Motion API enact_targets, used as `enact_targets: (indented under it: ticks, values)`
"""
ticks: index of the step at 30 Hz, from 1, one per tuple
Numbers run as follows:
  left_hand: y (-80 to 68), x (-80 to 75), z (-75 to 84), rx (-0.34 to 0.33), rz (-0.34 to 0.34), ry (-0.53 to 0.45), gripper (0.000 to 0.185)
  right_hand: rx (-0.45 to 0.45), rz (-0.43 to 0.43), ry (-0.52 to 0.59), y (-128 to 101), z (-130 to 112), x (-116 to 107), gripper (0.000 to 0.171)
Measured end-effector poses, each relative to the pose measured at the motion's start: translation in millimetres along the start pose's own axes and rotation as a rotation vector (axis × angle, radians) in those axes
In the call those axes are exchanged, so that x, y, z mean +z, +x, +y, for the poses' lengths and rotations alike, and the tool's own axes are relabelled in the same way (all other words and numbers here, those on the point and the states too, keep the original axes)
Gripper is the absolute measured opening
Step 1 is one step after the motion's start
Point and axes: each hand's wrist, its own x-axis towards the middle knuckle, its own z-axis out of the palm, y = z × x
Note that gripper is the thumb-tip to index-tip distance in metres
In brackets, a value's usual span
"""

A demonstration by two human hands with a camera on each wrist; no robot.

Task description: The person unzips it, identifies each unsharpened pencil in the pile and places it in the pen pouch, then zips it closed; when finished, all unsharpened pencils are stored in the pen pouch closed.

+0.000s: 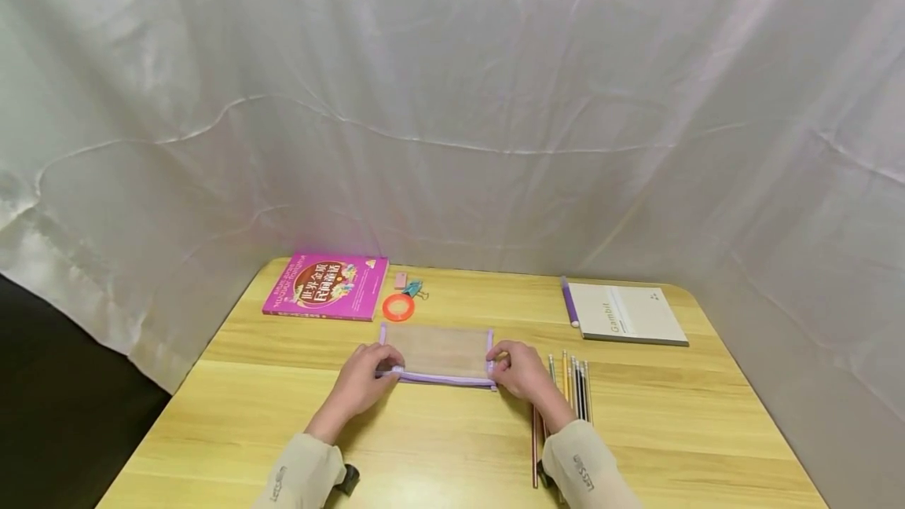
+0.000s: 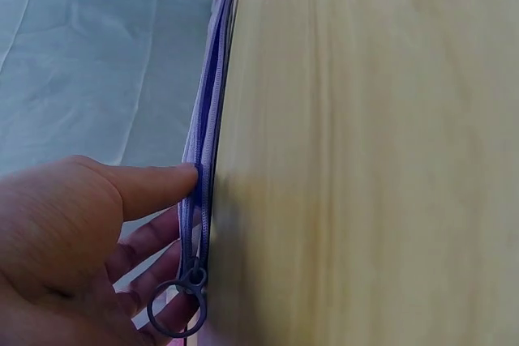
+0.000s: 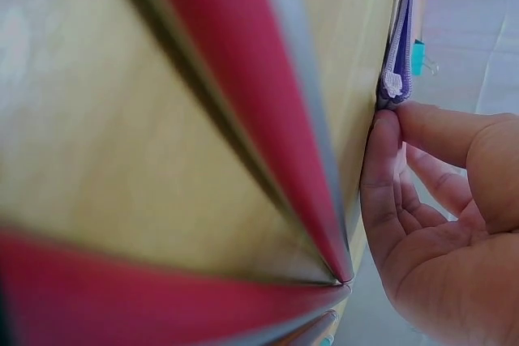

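Note:
A see-through pouch (image 1: 440, 350) with purple edging lies on the table, its zipper side toward me. My left hand (image 1: 364, 379) pinches its near left corner, thumb on the zipper tape (image 2: 195, 192) and the other fingers behind. Beside that hand hangs a ring-shaped zipper pull (image 2: 193, 275). The two zipper tapes stand slightly apart along the edge. At the pouch's near right corner, my right hand (image 1: 522, 371) pinches the zipper's end (image 3: 393, 87) between thumb and forefinger. Several pencils (image 1: 581, 391) lie partly beneath the right forearm.
Behind the pouch are an orange tape roll (image 1: 388, 307), teal binder clips (image 1: 412, 287) and a small pink block (image 1: 401, 280). A pink book (image 1: 364, 293) lies at back left. At back right, a purple marker (image 1: 569, 301) lies against a white notebook (image 1: 650, 313). Grey curtains (image 1: 452, 100) surround the table.

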Motion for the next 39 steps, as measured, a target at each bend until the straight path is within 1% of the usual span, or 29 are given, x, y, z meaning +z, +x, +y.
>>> enact_targets:
  ticks: [3,9,12,18,22,25,30,33,37,39]
  values:
    - [0.8,-0.8,0.3,0.003,-0.002,0.006,0.015,-0.006,0.001,-0.002,0.3,-0.1,0.8,0.022]
    - [2.0,-2.8,0.2,-0.016,-0.003,-0.010,0.019,-0.008,0.003,-0.002,0.8,0.8,2.1,0.022]
    - [2.2,-4.3,-0.2,-0.020,-0.019,-0.020,0.018,-0.005,0.002,0.002,0.5,0.9,1.9,0.023]
    - [2.6,-6.7,-2.9,0.024,-0.057,-0.005,0.020,0.009,-0.007,0.012,1.5,1.7,1.5,0.021]
    - [5.7,-6.3,-4.6,0.046,-0.058,0.009,0.014,-0.012,-0.001,0.009,2.1,1.3,-0.5,0.020]
    - [8.4,-4.6,-4.8,0.063,-0.055,0.043,0.014,-0.023,0.004,0.006,2.6,1.1,-0.9,0.020]
    - [10.8,-3.0,-2.3,0.110,-0.056,0.146,0.012,-0.014,-0.001,0.018,2.5,2.0,-1.1,0.020]
    - [9.8,-3.3,-1.5,0.135,-0.087,0.167,0.008,-0.014,-0.004,0.021,1.7,0.8,-1.9,0.020]
    - [7.5,-4.8,-1.9,0.160,-0.149,0.158,0.005,-0.007,-0.010,0.021,0.7,-0.7,-2.0,0.020]
    - [6.9,-6.1,-2.4,0.158,-0.181,0.138,0.007,-0.015,-0.007,0.017,0.3,-0.1,-2.3,0.020]
